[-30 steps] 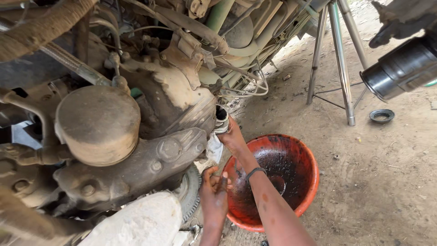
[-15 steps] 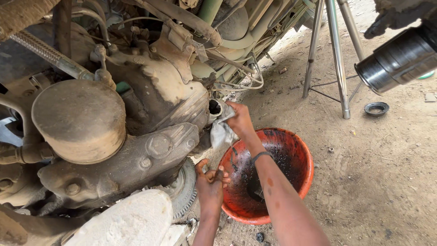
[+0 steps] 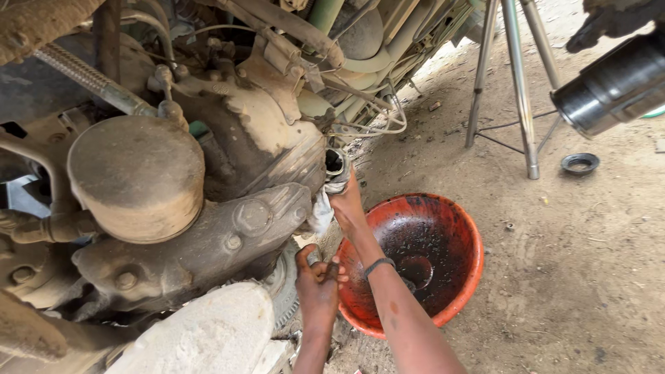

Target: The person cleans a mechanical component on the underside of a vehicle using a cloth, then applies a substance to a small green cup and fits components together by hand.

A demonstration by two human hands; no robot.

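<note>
My right hand (image 3: pixel 348 204) reaches up to a round metal opening (image 3: pixel 337 162) on the side of a mud-caked engine (image 3: pixel 208 208). It grips a white rag (image 3: pixel 323 211) that hangs just below that opening. A dark band sits on that wrist. My left hand (image 3: pixel 317 284) is lower, curled against the toothed pulley (image 3: pixel 282 291) at the engine's bottom. Its fingers are closed, and something small and dark may be between them. Under both forearms stands an orange basin (image 3: pixel 457 242) with dark oil in it.
A large round dusty housing (image 3: pixel 138 176) bulges at the left. Metal stand legs (image 3: pixel 519 90) rise from the dirt ground at upper right. A black cylinder (image 3: pixel 616 83) hangs at the right edge, with a small dark ring (image 3: pixel 580 163) on the ground below it. A pale stone block (image 3: pixel 201 336) lies at the bottom.
My right hand has stayed at the metal opening with the rag, shifting slightly. My left hand stays by the pulley. The view has drifted a little.
</note>
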